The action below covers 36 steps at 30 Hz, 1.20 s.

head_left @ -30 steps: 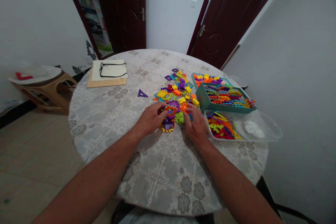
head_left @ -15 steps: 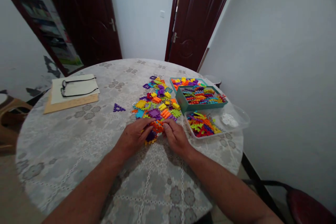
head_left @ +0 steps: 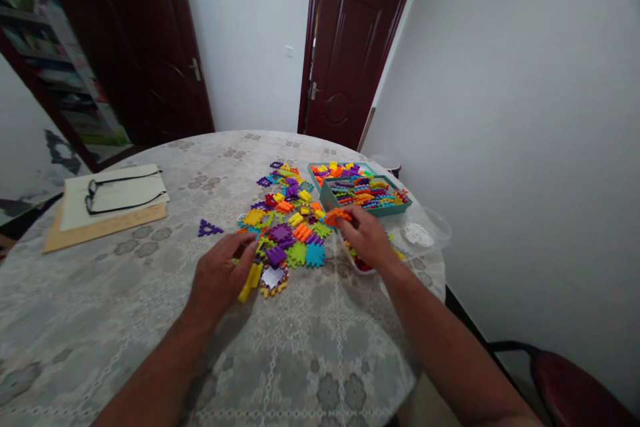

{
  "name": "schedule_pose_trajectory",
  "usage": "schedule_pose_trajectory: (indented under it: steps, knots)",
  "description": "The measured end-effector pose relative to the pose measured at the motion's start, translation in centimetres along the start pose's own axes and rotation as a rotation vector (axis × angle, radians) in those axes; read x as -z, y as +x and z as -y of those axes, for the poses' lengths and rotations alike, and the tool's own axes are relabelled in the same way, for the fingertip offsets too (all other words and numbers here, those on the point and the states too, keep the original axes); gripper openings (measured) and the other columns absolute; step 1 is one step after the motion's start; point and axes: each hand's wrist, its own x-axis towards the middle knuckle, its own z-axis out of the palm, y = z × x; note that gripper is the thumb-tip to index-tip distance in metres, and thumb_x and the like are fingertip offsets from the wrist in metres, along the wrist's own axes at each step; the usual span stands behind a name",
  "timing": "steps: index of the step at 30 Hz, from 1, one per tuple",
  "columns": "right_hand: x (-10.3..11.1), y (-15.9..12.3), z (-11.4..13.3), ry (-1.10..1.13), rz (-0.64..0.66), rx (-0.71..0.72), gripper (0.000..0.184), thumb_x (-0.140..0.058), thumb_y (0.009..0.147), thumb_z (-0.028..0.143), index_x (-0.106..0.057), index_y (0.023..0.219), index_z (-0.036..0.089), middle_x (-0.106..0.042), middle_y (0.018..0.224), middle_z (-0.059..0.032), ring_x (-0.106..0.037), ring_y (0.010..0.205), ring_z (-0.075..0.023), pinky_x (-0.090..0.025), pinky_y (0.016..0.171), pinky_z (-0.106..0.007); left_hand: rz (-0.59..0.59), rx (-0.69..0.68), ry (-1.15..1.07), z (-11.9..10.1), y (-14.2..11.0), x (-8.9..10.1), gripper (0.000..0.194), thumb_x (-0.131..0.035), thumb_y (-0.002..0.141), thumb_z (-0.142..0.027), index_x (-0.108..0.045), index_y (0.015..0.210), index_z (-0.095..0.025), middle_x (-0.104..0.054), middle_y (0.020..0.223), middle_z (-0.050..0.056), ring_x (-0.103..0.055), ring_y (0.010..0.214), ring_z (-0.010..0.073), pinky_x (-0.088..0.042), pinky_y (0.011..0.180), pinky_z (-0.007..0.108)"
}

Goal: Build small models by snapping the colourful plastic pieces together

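My right hand (head_left: 369, 239) pinches an orange toothed building piece (head_left: 337, 216) between thumb and fingers, raised over the near corner of the clear plastic tub (head_left: 361, 271). My left hand (head_left: 220, 275) rests at the near left side of a pile of colourful interlocking pieces (head_left: 281, 233), thumb and fingers apart. By its thumb lies a yellow piece (head_left: 250, 283). Just right of that is a toothed piece with a pale, shiny middle (head_left: 273, 277). Green (head_left: 297, 255) and blue (head_left: 315, 255) square pieces lie at the pile's near edge.
A teal box (head_left: 385, 209) of sorted pieces stands behind the tub, overlapping a shallow teal tray (head_left: 311, 171). White pieces (head_left: 418, 235) lie in a clear lid. Left are a purple triangle (head_left: 209, 228) and eyeglasses (head_left: 125, 179) on paper (head_left: 77, 207).
My hands have parted. The right moved up and right with the orange piece; the left drew away left, fingers opened. The pale-centred piece now shows on the table. The camera view has shifted.
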Motion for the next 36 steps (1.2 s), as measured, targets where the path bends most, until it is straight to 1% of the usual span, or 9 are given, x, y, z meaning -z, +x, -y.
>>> schedule_pose_trajectory:
  steps: [6,10,14,18,22,25,29,31,36]
  knots:
    - [8.9,8.4,-6.5,-0.480,-0.330,-0.102,0.027,-0.057,0.093,0.026,-0.073,0.113,0.018,-0.076,0.097,-0.0087,-0.066,0.087,-0.0233,-0.047,0.081,-0.031,-0.080,0.269,0.080,2.4,1.0,0.6,0.037,-0.052,0.095,-0.048,-0.075,0.109,-0.023,-0.079,0.106,0.005,-0.072,0.091,0.0232,-0.055,0.089,0.033]
    - [12.7,13.4,-10.5,-0.745,-0.293,-0.214,0.032,-0.053,0.093,0.017,-0.072,0.117,0.013,-0.076,0.113,-0.0163,-0.066,0.102,-0.0256,-0.046,0.092,-0.032,-0.061,0.345,0.076,3.2,1.3,0.2,0.038,-0.052,0.093,-0.050,-0.075,0.106,-0.024,-0.079,0.101,0.004,-0.072,0.088,0.0238,-0.054,0.083,0.033]
    - [13.8,15.2,-13.2,-0.840,-0.190,-0.313,0.034,-0.058,0.091,0.013,-0.073,0.121,0.008,-0.074,0.119,-0.0205,-0.067,0.107,-0.0250,-0.046,0.094,-0.031,-0.038,0.372,0.068,3.6,1.4,-0.1,0.039,-0.052,0.091,-0.052,-0.075,0.103,-0.023,-0.079,0.101,0.005,-0.072,0.090,0.0255,-0.053,0.082,0.034]
    - [13.7,14.9,-14.1,-0.828,-0.136,-0.336,0.034,-0.064,0.087,0.011,-0.075,0.119,0.008,-0.077,0.114,-0.0185,-0.069,0.104,-0.0240,-0.047,0.092,-0.029,-0.042,0.396,0.069,3.9,1.5,0.1,0.039,-0.053,0.090,-0.053,-0.075,0.102,-0.023,-0.079,0.101,0.005,-0.072,0.089,0.0262,-0.053,0.081,0.035]
    - [13.4,13.8,-13.2,-0.835,-0.157,-0.318,0.035,-0.055,0.091,0.010,-0.076,0.119,0.010,-0.077,0.117,-0.0175,-0.069,0.107,-0.0241,-0.046,0.097,-0.030,-0.037,0.404,0.039,4.2,1.5,0.0,0.039,-0.054,0.089,-0.053,-0.075,0.103,-0.023,-0.079,0.101,0.005,-0.072,0.091,0.0262,-0.053,0.081,0.034]
    - [12.4,12.1,-11.3,-0.808,-0.183,-0.237,0.035,-0.050,0.094,0.012,-0.076,0.118,0.012,-0.076,0.120,-0.0158,-0.068,0.109,-0.0245,-0.046,0.100,-0.032,-0.035,0.389,0.025,4.0,1.5,-0.2,0.038,-0.055,0.089,-0.052,-0.075,0.101,-0.022,-0.079,0.100,0.006,-0.071,0.091,0.0258,-0.052,0.081,0.034]
    - [9.2,8.4,-6.8,-0.630,-0.219,-0.043,0.029,-0.051,0.097,0.022,-0.077,0.110,0.016,-0.078,0.111,-0.0132,-0.070,0.099,-0.0253,-0.049,0.095,-0.036,-0.034,0.355,0.006,3.5,1.3,-0.4,0.037,-0.053,0.090,-0.049,-0.075,0.099,-0.021,-0.078,0.098,0.006,-0.069,0.089,0.0236,-0.051,0.081,0.032]
    - [7.1,6.1,-4.0,-0.512,-0.119,0.029,0.027,-0.053,0.098,0.026,-0.076,0.109,0.019,-0.078,0.108,-0.0104,-0.070,0.094,-0.0242,-0.051,0.090,-0.035,-0.030,0.365,-0.005,3.4,1.3,-0.5,0.036,-0.053,0.090,-0.048,-0.075,0.098,-0.020,-0.078,0.093,0.006,-0.068,0.086,0.0226,-0.050,0.080,0.031]
    - [1.5,1.6,1.3,-0.421,0.473,0.119,0.029,-0.058,0.097,0.024,-0.071,0.124,0.021,-0.075,0.122,-0.0102,-0.070,0.107,-0.0227,-0.050,0.095,-0.033,-0.036,0.342,-0.033,4.0,1.1,-1.1,0.033,-0.052,0.092,-0.044,-0.075,0.098,-0.020,-0.077,0.094,0.005,-0.067,0.084,0.0210,-0.049,0.080,0.031]
